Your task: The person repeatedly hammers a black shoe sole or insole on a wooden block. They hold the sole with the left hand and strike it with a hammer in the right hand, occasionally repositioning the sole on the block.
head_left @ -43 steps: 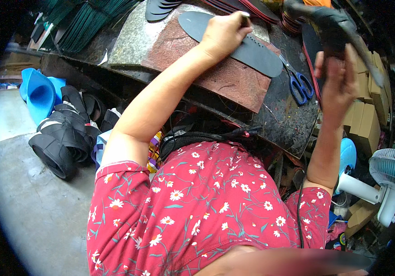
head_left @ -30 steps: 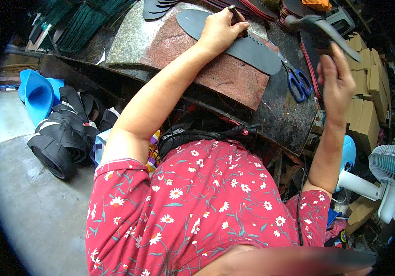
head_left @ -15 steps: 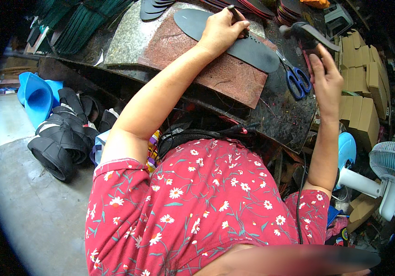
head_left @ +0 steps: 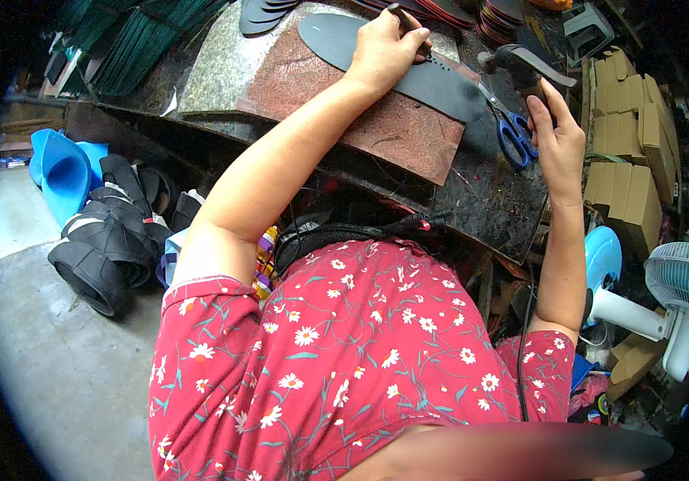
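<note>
My left hand (head_left: 383,58) grips a dark rod-shaped punch (head_left: 396,10) and holds it upright on a black shoe-sole-shaped piece (head_left: 444,94). A row of small holes runs along the sole piece beside the punch. Under it lies a reddish-brown board (head_left: 408,140). The punch's lower tip is hidden by my fingers. My right hand (head_left: 561,148) is closed around the handle of a hammer (head_left: 527,62), whose metal head is raised to the right of the sole piece. Blue-handled scissors (head_left: 514,140) lie on the bench between the board and my right hand.
A pale stone slab (head_left: 216,76) sits under the board's left side. Black sole pieces (head_left: 260,16) are stacked at the back. Cardboard boxes (head_left: 629,192) and a fan (head_left: 677,272) stand to the right. Black rolled material (head_left: 100,264) and a blue item (head_left: 64,172) are at left.
My right hand and the hammer have shifted slightly left, toward the sole piece. The left hand, punch and sole piece have moved a little to the left; the punch is still held.
</note>
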`<move>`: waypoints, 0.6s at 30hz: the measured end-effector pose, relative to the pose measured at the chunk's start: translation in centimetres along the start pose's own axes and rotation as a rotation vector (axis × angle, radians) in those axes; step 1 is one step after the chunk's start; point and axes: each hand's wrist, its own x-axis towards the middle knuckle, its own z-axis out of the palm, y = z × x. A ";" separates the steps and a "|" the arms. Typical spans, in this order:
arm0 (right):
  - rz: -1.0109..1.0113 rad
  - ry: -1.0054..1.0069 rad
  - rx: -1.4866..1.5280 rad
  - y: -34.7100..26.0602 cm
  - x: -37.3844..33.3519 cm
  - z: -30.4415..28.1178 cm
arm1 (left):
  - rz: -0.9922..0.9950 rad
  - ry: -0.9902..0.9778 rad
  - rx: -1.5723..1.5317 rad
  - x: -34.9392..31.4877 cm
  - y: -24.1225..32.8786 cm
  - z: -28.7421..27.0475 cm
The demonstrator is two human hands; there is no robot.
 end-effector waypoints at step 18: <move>0.072 -0.067 -0.224 0.5 0.2 0.9 | 0.280 0.059 0.302 -0.4 0.7 0.5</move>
